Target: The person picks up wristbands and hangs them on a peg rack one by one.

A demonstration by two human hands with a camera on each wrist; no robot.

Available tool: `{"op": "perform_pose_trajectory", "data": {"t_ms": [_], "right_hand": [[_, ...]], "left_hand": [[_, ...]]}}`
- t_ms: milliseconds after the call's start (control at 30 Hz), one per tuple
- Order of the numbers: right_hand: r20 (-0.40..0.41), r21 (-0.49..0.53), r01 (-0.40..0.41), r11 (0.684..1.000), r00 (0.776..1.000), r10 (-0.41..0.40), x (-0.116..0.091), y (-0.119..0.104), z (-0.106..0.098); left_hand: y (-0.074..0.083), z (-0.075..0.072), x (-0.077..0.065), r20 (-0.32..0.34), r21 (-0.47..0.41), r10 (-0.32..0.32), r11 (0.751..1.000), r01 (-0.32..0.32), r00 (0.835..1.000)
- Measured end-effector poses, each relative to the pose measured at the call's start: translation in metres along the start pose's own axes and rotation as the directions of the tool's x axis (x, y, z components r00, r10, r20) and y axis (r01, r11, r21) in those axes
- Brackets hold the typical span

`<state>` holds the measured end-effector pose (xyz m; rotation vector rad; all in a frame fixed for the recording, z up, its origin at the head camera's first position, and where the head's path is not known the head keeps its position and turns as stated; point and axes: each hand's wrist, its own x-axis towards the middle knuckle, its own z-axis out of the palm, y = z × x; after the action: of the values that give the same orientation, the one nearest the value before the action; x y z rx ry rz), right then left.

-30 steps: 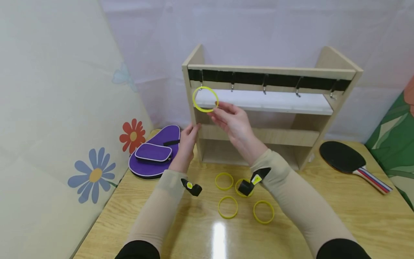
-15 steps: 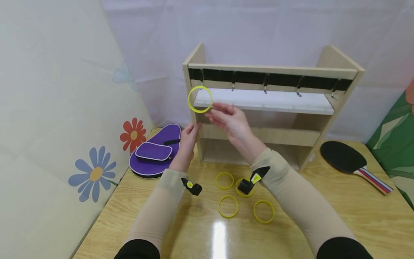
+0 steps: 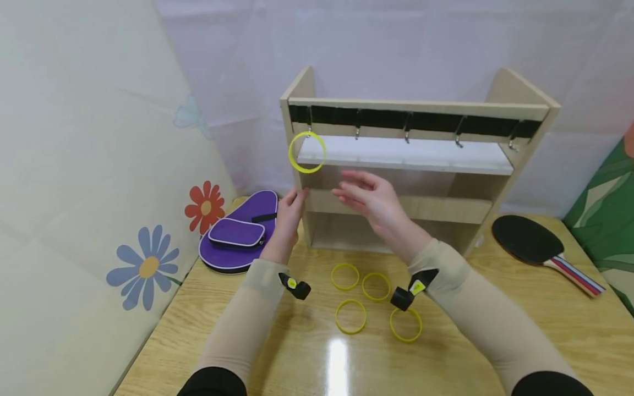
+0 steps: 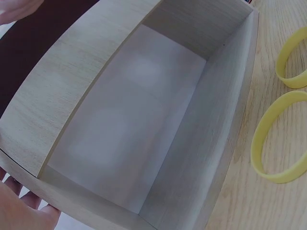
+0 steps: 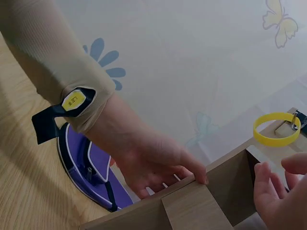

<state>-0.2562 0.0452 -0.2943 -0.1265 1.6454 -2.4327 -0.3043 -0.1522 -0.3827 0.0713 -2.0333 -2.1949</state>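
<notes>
A yellow wristband (image 3: 308, 171) hangs from the leftmost metal hook of a wooden rack (image 3: 446, 209). The right wrist view also has this wristband (image 5: 277, 142) at its hook, apart from my right hand (image 5: 284, 196). In the head view my right hand (image 3: 375, 201) is just right of and below the wristband, its fingers extended and holding nothing. My left hand (image 3: 288, 223) grips the rack's left side panel; the right wrist view shows the thumb (image 5: 194, 167) over the panel's edge and the other fingers behind it. Several metal hooks (image 3: 407, 136) line the black strip.
Several more yellow wristbands (image 3: 350, 332) lie on the wooden table (image 3: 277, 352) before the rack. A purple zipped paddle case (image 3: 238, 234) lies left of it. A black table tennis paddle (image 3: 526, 240) lies to the right. Printed walls stand on either side.
The wristband moved slightly left onto the first hook. My right hand let go of it and drew back to the right and down. The left hand stayed on the panel.
</notes>
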Motion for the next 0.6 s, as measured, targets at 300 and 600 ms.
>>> {"op": "perform_pose_trajectory", "data": {"t_ms": [300, 600], "right_hand": [[0.015, -0.086, -0.027, 0.996, 0.999, 0.028, -0.016, 0.004, -0.030], [-0.015, -0.232, -0.055, 0.971, 0.998, 0.053, -0.028, 0.022, -0.063]], "left_hand": [[0.003, 0.000, 0.001, 0.006, 0.012, -0.009, 1.000, 0.009, 1.000], [0.003, 0.000, -0.001, 0.022, 0.000, -0.029, 1.000, 0.029, 0.999]]}}
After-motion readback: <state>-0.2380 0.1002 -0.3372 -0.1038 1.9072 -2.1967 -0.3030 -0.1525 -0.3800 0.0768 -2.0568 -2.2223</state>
